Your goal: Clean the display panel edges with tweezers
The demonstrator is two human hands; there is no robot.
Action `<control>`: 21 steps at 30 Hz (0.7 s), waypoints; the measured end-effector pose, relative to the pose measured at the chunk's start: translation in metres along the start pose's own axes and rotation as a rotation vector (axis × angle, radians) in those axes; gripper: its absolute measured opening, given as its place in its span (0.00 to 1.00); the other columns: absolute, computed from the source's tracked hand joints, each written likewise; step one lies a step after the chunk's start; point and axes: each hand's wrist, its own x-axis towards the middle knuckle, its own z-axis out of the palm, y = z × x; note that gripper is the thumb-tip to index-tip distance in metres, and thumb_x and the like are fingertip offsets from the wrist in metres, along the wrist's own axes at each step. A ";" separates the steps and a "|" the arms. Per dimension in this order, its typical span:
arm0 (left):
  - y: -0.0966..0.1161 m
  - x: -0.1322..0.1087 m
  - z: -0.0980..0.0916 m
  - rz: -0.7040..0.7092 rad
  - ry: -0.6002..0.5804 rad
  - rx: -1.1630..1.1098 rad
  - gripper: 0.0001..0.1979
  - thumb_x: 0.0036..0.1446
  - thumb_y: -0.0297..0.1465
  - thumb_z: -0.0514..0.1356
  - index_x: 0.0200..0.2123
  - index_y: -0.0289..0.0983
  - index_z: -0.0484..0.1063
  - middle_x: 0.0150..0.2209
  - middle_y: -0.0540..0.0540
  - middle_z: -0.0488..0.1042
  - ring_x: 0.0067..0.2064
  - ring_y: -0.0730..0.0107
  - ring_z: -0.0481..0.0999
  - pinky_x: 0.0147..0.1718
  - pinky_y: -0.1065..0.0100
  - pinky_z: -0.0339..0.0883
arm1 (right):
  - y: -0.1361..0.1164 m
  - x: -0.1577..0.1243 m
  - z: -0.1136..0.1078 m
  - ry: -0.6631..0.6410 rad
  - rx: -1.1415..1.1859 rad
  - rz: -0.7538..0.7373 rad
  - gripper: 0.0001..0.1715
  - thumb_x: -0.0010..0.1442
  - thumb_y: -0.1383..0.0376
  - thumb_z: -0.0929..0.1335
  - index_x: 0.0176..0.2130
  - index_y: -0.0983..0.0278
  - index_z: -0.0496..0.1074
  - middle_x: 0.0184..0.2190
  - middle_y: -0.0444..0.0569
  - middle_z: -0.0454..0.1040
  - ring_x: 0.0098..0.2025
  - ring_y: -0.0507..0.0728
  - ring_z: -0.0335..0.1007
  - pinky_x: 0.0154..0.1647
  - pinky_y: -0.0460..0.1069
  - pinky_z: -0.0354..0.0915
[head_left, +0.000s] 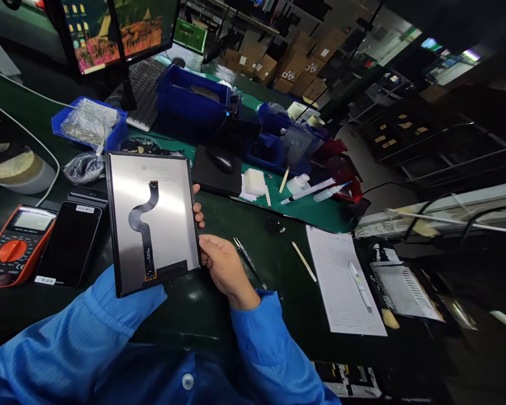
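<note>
A tablet display panel (175, 225) is held up and tilted above the bench, its silvery back facing me. Down its back runs a curving black flex cable (140, 219). My left hand (198, 215) supports the panel from behind; only fingertips show, curled round the right edge, and the rest is hidden. With thumb and fingers, my right hand (223, 261) pinches the same edge lower down. Tweezers (248, 261) lie on the bench just right of that hand. To the panel's left are a black smartphone (69, 242) and an orange multimeter (17, 244).
A lined paper sheet (335, 281) with a pen (360, 287) lies at right, near a wooden stick (304, 261). Behind the panel are a blue parts bin (118, 132), a larger blue bin (189, 107), a mouse (220, 160) and a keyboard (145, 90). Monitors (145, 28) stand at the back left.
</note>
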 end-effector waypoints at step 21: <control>-0.007 -0.022 0.043 -0.119 0.028 0.033 0.32 0.51 0.41 0.65 0.59 0.37 0.68 0.37 0.41 0.73 0.37 0.57 0.76 0.39 0.58 0.71 | 0.010 -0.001 -0.004 0.049 0.052 0.088 0.14 0.45 0.59 0.73 0.20 0.63 0.69 0.16 0.39 0.59 0.20 0.48 0.48 0.22 0.46 0.46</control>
